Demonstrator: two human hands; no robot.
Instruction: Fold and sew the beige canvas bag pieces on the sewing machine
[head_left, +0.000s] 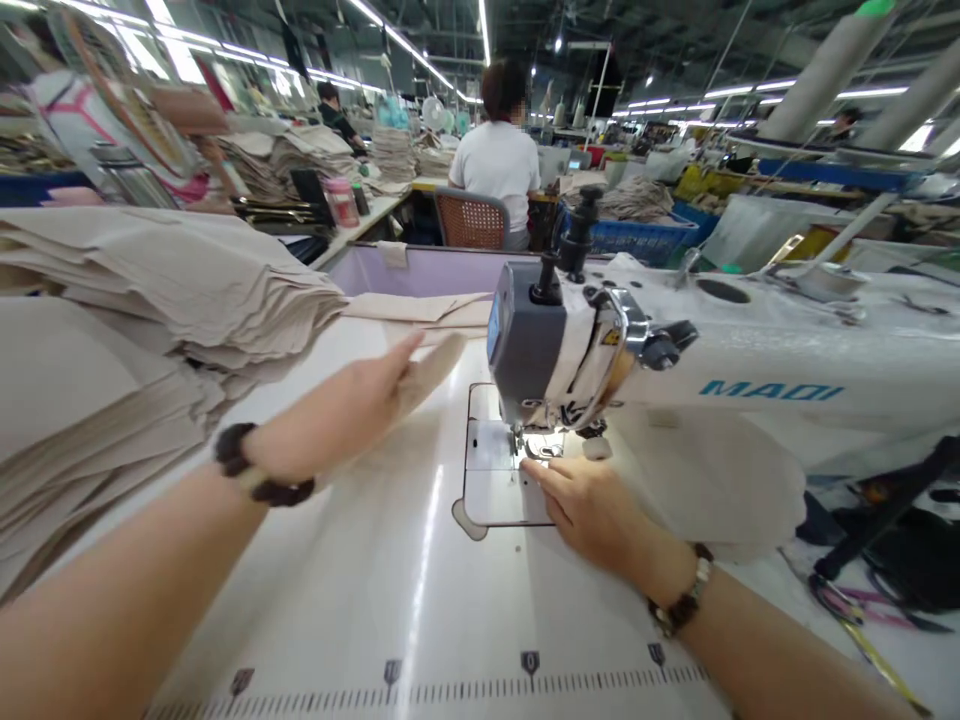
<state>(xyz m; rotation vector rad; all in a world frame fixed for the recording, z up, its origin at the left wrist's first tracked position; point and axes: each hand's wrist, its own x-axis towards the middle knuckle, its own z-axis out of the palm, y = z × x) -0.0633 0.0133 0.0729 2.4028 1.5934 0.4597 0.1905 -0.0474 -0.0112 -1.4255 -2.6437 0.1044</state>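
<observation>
White sewing table (pixel 375 580): one machine (pixel 675 370), one beige stack (pixel 150 290) left. Left hand (pixel 352 405) thumb-pins one beige piece (pixel 441 362); right hand (pixel 592 508) loose, empty, fingertips on needle plate (pixel 495 485).

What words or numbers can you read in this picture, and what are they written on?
"MAQI": blue letters on the white arm of the sewing machine.
Number tags above the ruler on the table's near edge: too small to read.
Blue screen on the machine's head: too blurred to read.
Nothing else here can be read.
</observation>
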